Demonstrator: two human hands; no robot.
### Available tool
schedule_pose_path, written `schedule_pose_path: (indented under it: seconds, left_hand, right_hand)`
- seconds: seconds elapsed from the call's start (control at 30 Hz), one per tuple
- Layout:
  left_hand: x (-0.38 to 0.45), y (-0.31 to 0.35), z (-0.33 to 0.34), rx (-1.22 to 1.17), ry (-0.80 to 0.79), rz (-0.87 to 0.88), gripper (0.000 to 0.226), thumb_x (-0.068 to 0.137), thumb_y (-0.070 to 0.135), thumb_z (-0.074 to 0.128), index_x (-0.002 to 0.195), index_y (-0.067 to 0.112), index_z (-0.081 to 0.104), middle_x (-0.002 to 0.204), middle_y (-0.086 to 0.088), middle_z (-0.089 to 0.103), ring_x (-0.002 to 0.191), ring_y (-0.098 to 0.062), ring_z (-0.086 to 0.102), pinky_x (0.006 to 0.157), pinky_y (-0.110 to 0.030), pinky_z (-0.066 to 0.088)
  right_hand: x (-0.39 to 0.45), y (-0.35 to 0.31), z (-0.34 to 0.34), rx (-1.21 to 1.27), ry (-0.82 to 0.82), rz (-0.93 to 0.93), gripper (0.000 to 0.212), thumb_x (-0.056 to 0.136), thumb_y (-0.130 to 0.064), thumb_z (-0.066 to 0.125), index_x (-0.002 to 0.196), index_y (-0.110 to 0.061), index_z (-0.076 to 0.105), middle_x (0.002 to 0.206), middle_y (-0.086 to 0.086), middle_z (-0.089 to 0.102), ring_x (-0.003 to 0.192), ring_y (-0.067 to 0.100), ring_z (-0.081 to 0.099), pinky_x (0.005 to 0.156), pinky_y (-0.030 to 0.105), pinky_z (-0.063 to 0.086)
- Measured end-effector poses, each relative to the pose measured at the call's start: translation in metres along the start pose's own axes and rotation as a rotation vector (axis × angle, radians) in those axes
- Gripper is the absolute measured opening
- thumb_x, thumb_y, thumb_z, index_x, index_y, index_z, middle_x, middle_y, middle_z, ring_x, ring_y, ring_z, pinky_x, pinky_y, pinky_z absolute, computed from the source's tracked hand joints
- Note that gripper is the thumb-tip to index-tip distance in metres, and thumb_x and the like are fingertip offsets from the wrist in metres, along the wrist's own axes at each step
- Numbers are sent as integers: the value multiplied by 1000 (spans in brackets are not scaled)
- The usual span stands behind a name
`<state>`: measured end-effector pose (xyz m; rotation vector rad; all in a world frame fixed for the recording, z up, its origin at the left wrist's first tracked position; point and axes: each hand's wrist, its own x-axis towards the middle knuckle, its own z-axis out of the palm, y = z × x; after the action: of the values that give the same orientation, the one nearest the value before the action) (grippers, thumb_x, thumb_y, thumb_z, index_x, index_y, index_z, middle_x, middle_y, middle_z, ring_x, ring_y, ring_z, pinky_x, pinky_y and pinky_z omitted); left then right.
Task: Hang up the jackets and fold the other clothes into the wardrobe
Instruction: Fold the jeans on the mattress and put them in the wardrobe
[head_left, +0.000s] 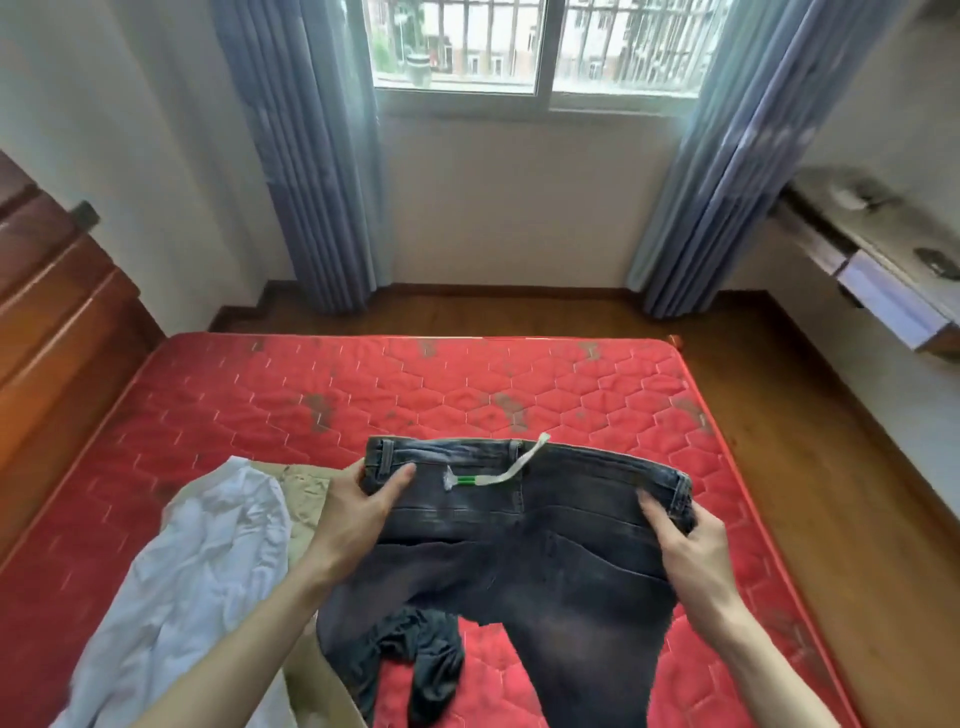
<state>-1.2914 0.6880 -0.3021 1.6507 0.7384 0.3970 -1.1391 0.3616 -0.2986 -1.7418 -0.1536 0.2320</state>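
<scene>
Jeans (519, 530): heavy, limp denim; pinched at waistband corners by left hand (358, 514) and right hand (691, 551); best gripped there.

red quilted mattress (571, 395) on wood floor (779, 415); blue curtains (306, 156) flank barred window (535, 47); shelf (878, 270) at right.

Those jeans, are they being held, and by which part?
Yes. Both hands grip the jeans by the waistband: the left hand at one end, the right hand at the other, legs hanging towards the mattress.
</scene>
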Motion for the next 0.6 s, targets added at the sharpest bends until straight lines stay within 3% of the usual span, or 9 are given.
schedule_pose_path:
  seconds: [0.17, 0.33, 0.6]
  left_hand:
    - [-52, 62, 10, -139, -36, 93, 24, 88, 38, 75, 96, 16, 81, 98, -11, 80, 89, -17, 76, 79, -33, 62]
    - [-102, 104, 42, -221, -19, 146, 13, 99, 19, 69, 100, 14, 81, 100, -6, 81, 91, -16, 77, 74, -22, 59]
    - [-161, 169, 69, -288, 102, 246, 12, 100, 15, 66, 103, 11, 77, 97, 0, 81, 87, -9, 76, 73, -17, 57]
  right_hand:
    - [-31, -57, -55, 98, -21, -105, 23, 84, -43, 78, 100, -27, 83, 97, -1, 82, 88, 9, 77, 68, 18, 59]
    - [-39, -97, -117, 121, -64, -199, 34, 87, -53, 78, 101, -22, 81, 99, 4, 81, 88, 16, 78, 68, 23, 61]
    - [-39, -160, -201, 96, -66, -432, 18, 99, -39, 62, 98, -30, 78, 98, -6, 80, 90, 10, 76, 72, 21, 61]
